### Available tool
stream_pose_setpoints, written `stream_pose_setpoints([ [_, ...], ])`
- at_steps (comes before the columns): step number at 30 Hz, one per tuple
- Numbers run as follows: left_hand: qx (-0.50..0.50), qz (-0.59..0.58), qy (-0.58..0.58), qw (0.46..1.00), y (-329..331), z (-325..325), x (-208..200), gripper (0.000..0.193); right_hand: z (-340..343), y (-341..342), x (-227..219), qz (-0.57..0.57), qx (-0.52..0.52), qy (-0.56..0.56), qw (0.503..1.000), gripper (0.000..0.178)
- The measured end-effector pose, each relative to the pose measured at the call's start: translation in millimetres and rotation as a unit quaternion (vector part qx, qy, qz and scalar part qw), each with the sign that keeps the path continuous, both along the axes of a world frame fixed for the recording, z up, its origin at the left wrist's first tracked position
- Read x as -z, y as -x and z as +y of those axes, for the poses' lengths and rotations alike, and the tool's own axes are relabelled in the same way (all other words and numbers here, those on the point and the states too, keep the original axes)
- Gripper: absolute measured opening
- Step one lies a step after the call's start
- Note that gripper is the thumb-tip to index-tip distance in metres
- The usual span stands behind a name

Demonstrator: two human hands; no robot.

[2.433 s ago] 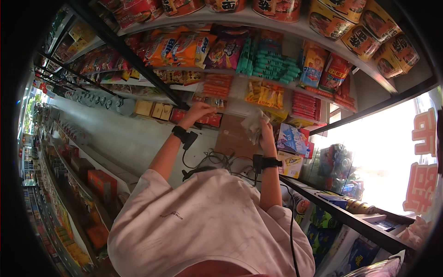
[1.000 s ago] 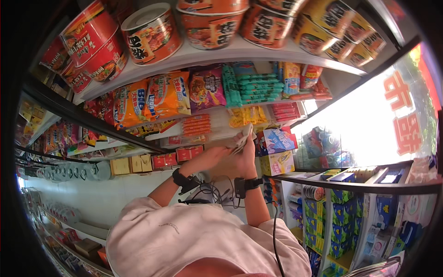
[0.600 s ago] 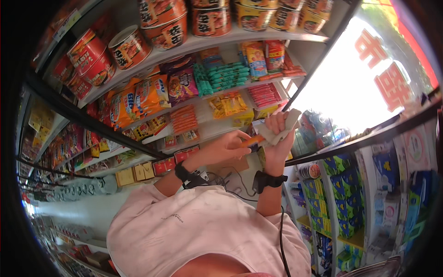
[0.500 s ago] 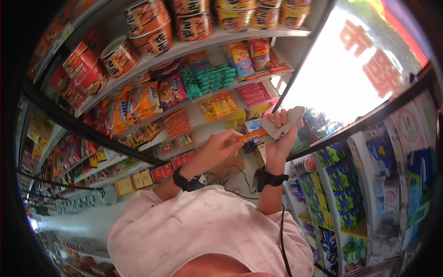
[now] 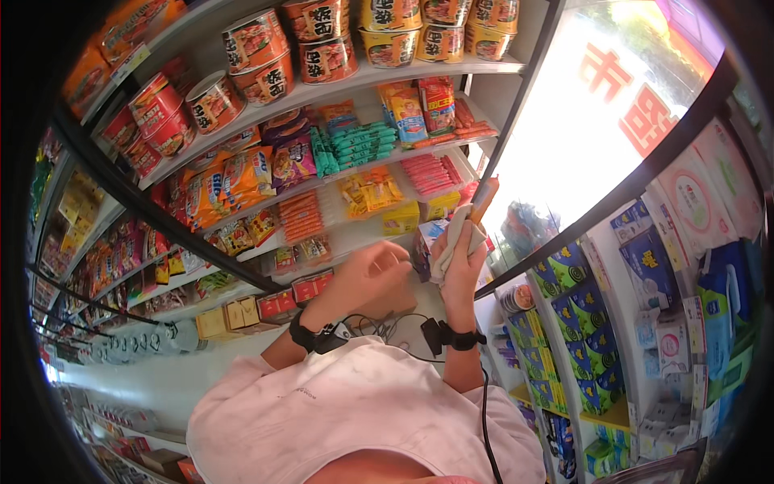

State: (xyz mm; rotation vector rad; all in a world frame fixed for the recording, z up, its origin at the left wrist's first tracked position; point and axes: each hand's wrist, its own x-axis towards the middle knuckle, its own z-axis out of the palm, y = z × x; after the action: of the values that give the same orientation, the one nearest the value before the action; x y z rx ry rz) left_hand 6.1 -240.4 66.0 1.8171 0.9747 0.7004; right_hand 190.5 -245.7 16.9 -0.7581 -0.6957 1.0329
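My right hand [image 5: 465, 262] is closed round a pale grey cloth [image 5: 453, 242] and an orange-wrapped sausage stick [image 5: 484, 199], which points up and away past the fingers. The cloth hangs folded along the stick and covers part of the grip. To the left, my left hand [image 5: 372, 270] is held apart from both, its fingers loosely bent and nothing visible in them. It is in front of the lower shelf. Just beyond the hands, pink-wrapped sticks [image 5: 431, 173] and yellow boxes [image 5: 401, 218] rest on the shelves.
Snack shelves stand ahead, with bowl noodles [image 5: 328, 58] on top, green-wrapped sticks [image 5: 363, 143] and orange sticks [image 5: 300, 216] below. A dark frame post [image 5: 161, 206] crosses at left. Shelves of green and blue packs [image 5: 592, 343] stand close at right. Cables [image 5: 379, 324] hang near my wrists.
My left hand has let go of the sausage stick and drawn apart from it. My right hand has moved a little left and tipped the stick upright, with the cloth still round it.
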Motion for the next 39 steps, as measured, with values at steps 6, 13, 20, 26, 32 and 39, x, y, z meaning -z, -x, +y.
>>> stream_pose_setpoints([
  [6,-0.089,-0.160,-0.051,0.982,27.7,12.9,11.0,0.032,-20.5,52.6,-6.9,-0.345,-0.050,-0.048,0.936,0.016],
  [13,-0.123,-0.240,0.039,0.962,59.7,15.9,20.0,0.027,-21.3,77.8,1.0,-0.415,-0.084,-0.002,0.906,0.028],
  [20,-0.122,-0.288,0.076,0.947,105.7,15.5,3.8,0.023,-12.5,116.4,-1.9,-0.402,-0.179,0.026,0.898,0.026],
  [26,0.113,-0.428,0.098,0.891,174.0,18.1,24.5,0.014,-39.0,150.0,-23.1,0.209,-0.566,0.207,0.770,0.031],
  [32,-0.029,-0.354,0.108,0.929,219.1,33.5,28.0,0.009,3.0,185.1,-11.1,-0.117,-0.434,0.230,0.863,0.030],
  [39,-0.210,-0.426,0.155,0.866,235.6,59.8,64.0,0.018,21.0,234.6,-0.6,-0.443,-0.190,0.063,0.874,0.027],
])
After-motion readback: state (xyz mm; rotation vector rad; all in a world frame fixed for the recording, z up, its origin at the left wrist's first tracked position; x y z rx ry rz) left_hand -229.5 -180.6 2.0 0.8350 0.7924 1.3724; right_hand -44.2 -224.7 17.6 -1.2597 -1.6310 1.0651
